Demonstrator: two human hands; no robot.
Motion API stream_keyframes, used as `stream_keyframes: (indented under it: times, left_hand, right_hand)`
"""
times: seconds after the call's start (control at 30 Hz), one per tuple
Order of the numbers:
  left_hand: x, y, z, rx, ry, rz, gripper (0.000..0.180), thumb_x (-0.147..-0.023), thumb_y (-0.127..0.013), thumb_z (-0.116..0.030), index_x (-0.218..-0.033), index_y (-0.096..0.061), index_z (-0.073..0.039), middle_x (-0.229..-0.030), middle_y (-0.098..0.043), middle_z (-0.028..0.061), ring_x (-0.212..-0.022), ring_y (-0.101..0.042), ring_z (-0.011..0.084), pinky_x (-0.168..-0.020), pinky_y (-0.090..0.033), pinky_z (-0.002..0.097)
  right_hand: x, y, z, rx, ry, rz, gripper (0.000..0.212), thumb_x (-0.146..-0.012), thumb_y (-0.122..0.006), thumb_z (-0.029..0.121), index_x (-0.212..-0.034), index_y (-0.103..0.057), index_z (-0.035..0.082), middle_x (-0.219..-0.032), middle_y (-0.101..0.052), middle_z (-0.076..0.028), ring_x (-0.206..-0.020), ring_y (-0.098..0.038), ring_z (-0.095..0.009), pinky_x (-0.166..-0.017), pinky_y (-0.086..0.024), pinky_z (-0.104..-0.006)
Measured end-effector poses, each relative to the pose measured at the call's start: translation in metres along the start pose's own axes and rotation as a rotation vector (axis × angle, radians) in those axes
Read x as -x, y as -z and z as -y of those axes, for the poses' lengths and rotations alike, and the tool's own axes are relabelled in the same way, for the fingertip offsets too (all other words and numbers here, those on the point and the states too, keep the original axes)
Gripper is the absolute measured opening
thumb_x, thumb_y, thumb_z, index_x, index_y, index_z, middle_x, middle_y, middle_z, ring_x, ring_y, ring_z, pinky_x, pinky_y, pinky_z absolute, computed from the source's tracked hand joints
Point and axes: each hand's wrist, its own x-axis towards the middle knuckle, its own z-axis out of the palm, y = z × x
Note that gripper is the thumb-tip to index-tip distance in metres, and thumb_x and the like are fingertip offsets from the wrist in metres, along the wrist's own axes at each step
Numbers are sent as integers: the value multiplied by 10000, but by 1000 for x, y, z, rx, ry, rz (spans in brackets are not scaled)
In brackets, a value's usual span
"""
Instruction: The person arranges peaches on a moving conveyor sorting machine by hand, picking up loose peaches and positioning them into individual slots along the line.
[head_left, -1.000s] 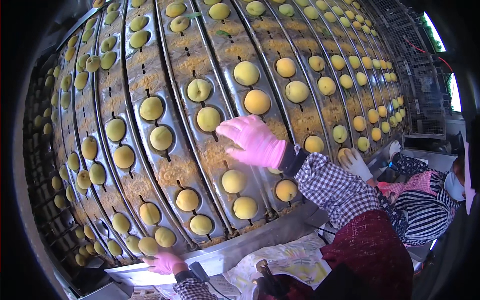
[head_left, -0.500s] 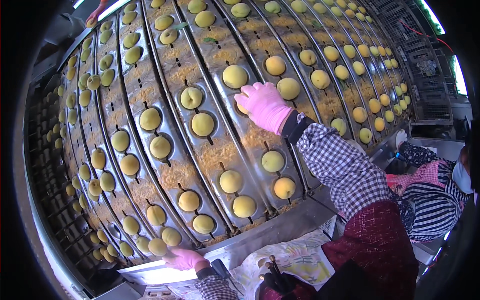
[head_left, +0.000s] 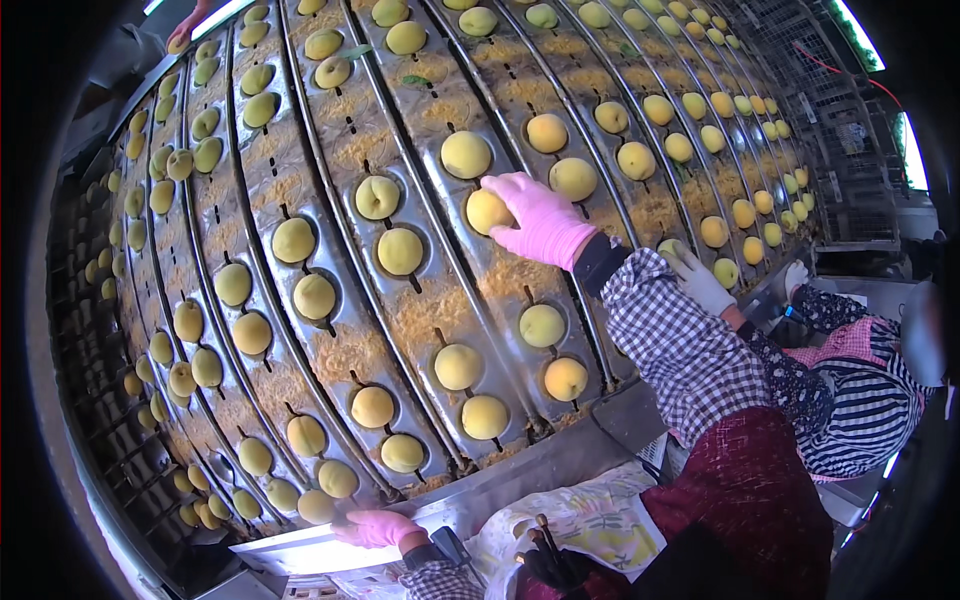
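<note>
Yellow peaches sit in the cupped metal plates of a wide conveyor [head_left: 430, 315]. My right hand [head_left: 545, 222], in a pink glove, reaches over the middle rows. Its thumb and fingers are curved around the right edge of a yellow peach [head_left: 487, 211], which lies in its cup below another peach [head_left: 466, 155]. My left hand [head_left: 378, 528], also pink-gloved, is low at the conveyor's near edge, over the pale metal ledge. Its fingers look loosely apart and hold nothing I can see. Closest to them is a peach [head_left: 316, 506] at the row's end.
At the right, a co-worker's white-gloved hand [head_left: 703, 283] touches a peach by the near edge. Another person's hand [head_left: 186, 32] shows at the far left. A metal rail [head_left: 520, 470] borders the conveyor. Wire mesh panels [head_left: 850, 190] stand at the right. Yellowish pulp covers the plates.
My right hand has shifted slightly right and down, with more of the peach showing. My left hand has drawn a little away from the end peach. The co-worker's white glove has come in.
</note>
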Motion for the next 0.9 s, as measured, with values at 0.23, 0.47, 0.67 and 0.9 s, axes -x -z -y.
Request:
stream_keyframes:
  times: [0.23,0.47,0.67,0.9]
  left_hand:
    - [4,-2,5,-45,-43,-11,641,-1031,-390,-392,-1480,-351,63,-1516,-371,277,-1418,-336,405,-1174,-271,478]
    - [7,6,1,14,-27,48,668,-1019,-392,-395,-1479,-326,85,-1538,-320,289,-1441,-289,420,-1200,-231,478]
    - [-26,-1,23,-73,-25,23,678,-1027,-365,-433,-1474,-348,77,-1513,-378,276,-1412,-348,409,-1179,-273,460]
    - [-86,-5,50,-91,-22,-7,705,-1022,-324,-459,-1466,-357,87,-1508,-396,268,-1405,-361,412,-1175,-283,455]
  right_hand:
    - [6,-3,-7,191,96,-58,717,-790,-738,313,-1426,-449,146,-1348,-526,-104,-1184,-551,-330,-1003,-457,-444]
    - [13,46,-68,478,-55,-108,619,-817,-692,227,-1408,-511,209,-1444,-479,-87,-1321,-445,-298,-1078,-402,-433]
    - [7,41,-83,442,-133,25,611,-811,-705,233,-1394,-519,236,-1434,-465,-120,-1242,-514,-340,-1032,-458,-428]
    - [7,50,-77,242,-408,20,654,-784,-741,306,-1377,-493,186,-1311,-510,-192,-1160,-590,-391,-978,-498,-438]
